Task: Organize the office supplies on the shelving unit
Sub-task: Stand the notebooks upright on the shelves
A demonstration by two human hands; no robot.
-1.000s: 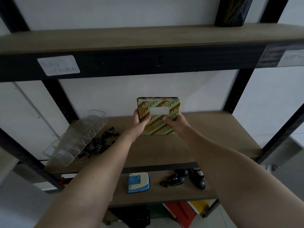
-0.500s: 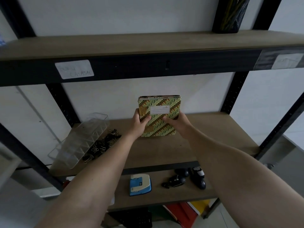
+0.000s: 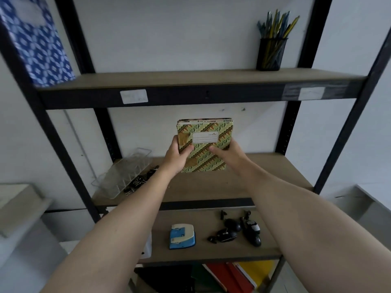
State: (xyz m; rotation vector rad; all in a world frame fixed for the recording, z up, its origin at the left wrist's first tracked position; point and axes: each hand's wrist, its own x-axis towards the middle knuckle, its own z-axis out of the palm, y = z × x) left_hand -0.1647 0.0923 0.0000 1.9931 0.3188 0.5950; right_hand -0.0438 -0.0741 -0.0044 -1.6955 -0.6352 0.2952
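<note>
Head view: left hand (image 3: 176,158) and right hand (image 3: 229,154) both grip a stack of green-and-brown patterned notebooks (image 3: 204,144) — upright, label facing the camera, above the middle wooden shelf (image 3: 211,185) near its rear edge. Clear plastic divider tray (image 3: 124,173) and black binder clips (image 3: 140,180) lie toward that shelf's left edge. Black mesh pencil cup (image 3: 270,53) stands at the upper shelf's right end.

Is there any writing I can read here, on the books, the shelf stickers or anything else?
Nothing reads clearly.
White name label on the green patterned notebooks: small print at its top right, too small to read.
Left shelf sticker: faint handwriting, blurred.
Right shelf sticker: blurred.
</note>
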